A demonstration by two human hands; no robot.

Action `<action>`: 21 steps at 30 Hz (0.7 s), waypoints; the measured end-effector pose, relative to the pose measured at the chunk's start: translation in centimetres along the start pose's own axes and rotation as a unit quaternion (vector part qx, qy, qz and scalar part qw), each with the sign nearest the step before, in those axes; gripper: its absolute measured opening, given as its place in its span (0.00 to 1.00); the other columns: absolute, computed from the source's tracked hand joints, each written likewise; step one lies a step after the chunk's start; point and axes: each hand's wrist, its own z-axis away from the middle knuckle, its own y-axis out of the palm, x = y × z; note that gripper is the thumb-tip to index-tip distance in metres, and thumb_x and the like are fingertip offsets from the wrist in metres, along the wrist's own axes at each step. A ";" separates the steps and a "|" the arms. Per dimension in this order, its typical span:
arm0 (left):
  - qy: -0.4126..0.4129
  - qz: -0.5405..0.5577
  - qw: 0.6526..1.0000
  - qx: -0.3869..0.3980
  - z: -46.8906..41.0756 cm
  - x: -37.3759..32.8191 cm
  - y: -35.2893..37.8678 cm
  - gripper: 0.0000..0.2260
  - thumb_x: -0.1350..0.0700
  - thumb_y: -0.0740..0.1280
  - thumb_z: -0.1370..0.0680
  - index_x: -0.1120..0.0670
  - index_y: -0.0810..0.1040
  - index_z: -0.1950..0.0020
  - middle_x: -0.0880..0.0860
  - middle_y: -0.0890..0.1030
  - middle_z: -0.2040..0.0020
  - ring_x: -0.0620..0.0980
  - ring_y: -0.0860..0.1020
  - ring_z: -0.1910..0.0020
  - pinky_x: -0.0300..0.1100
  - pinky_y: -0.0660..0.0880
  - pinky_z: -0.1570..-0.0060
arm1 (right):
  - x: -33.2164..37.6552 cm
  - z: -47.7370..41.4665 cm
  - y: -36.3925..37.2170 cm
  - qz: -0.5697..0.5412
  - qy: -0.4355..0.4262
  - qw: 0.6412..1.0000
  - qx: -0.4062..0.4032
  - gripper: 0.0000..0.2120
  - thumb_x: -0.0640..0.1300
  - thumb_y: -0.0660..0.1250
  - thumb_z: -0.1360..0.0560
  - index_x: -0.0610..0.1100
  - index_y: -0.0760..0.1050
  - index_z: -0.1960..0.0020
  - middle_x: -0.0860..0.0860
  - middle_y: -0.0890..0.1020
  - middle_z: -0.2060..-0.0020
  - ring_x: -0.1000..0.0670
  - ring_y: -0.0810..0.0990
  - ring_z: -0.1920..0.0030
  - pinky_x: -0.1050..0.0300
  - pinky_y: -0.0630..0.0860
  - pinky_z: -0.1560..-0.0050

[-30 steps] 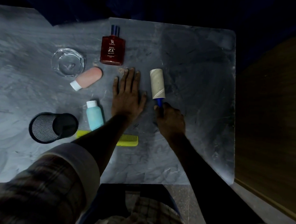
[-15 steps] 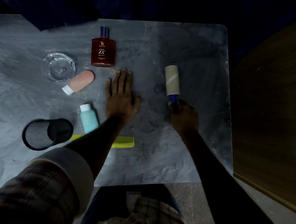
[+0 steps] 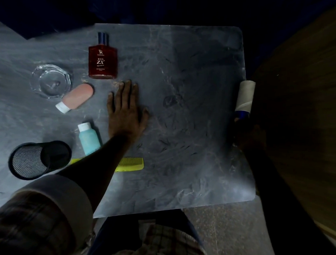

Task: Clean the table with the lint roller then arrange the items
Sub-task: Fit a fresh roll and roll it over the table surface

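My right hand (image 3: 251, 137) grips the blue handle of the lint roller (image 3: 244, 96), whose pale roll sits at the right edge of the grey marble table (image 3: 192, 109). My left hand (image 3: 126, 110) lies flat, fingers spread, on the table's middle. Left of it are a red perfume bottle (image 3: 102, 62), a glass ashtray (image 3: 51, 81), a pink tube (image 3: 77, 97), a small teal bottle (image 3: 87, 139), a yellow comb (image 3: 130, 164) partly under my forearm, and a black mesh cup (image 3: 38, 159) lying on its side.
A dark wooden surface (image 3: 301, 113) stands right beside the table's right edge. The floor (image 3: 226, 224) shows below the table's near edge, by my lap. The far background is dark.
My right hand has swept the lint roller rightward from beside my left hand to the table's right edge. My left hand stays flat in place.
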 end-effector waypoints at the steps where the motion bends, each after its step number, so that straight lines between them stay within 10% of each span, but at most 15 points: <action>1: 0.000 -0.001 1.000 -0.001 0.0 0.0 0.0 0.36 0.39 0.55 0.17 0.55 0.54 0.13 0.57 0.58 0.13 0.59 0.57 0.14 0.63 0.52 0.15 | 0.1 0.1 -0.1 0.026 0.004 1.000 -0.005 0.19 0.50 0.62 0.17 0.39 0.74 0.33 0.38 0.81 0.40 0.37 0.81 0.41 0.41 0.79 0.39; 21: -0.005 0.006 1.000 0.030 0.0 -0.3 -1.2 0.36 0.43 0.58 0.17 0.54 0.53 0.12 0.57 0.55 0.12 0.57 0.54 0.12 0.63 0.50 0.15 | 11.0 9.4 8.5 0.063 -0.260 0.963 0.025 0.16 0.55 0.58 0.17 0.45 0.78 0.43 0.41 0.84 0.50 0.37 0.83 0.48 0.50 0.76 0.49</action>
